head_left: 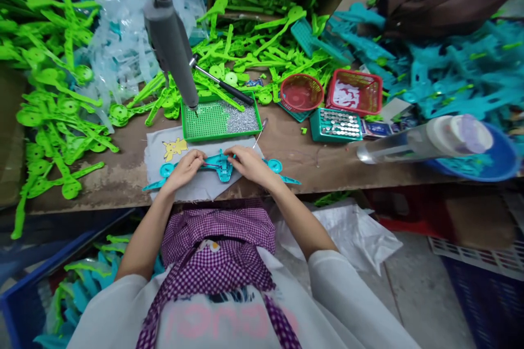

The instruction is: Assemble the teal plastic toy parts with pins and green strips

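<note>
A turquoise plastic part (224,170) with round discs and pointed ends lies across a grey cloth (204,191) at the table's front edge. My left hand (186,170) is closed at the left of its centre, fingertips pinched by a thin dark red strand. My right hand (248,164) bends over the right of the centre, fingertips pressed at the part's upper edge. Just beyond the hands sits a green tray (204,120) with small silvery pieces in its right half. Above the tray's left side hangs a grey electric screwdriver (172,49), its tip pointing down.
Bright green parts (53,103) are heaped left and behind. Red baskets (302,92), a teal box of round metal pieces (336,125) and a clear bottle (426,139) stand right. Turquoise parts (450,71) pile up farther right. A black-handled tool (223,84) lies behind the tray.
</note>
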Motion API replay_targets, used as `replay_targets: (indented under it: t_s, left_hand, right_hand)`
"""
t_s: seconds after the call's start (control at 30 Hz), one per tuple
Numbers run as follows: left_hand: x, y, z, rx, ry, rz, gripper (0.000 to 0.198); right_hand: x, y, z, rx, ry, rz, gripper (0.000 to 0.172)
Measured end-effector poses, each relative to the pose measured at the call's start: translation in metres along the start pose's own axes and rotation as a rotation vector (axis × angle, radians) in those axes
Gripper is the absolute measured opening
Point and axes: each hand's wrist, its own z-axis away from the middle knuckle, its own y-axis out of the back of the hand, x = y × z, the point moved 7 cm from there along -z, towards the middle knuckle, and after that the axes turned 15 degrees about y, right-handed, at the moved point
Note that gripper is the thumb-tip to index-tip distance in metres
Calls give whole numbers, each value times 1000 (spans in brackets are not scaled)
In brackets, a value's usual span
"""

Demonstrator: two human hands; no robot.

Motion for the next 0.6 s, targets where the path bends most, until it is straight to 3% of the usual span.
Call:
replay_targets:
  t_s: [0.23,0.4,0.6]
  left_hand:
    - [7,-3,1,-32,-22,-73,10]
    - [11,-3,3,-58,-25,-46,8]
    - [11,-3,3,-111,-28,13,10]
  right_hand:
    - [16,-16,-8,-111,-162,61,21]
    - [21,-17,-21,-295,-246,154,22]
    - [27,-17,-24,-364,-298,53,22]
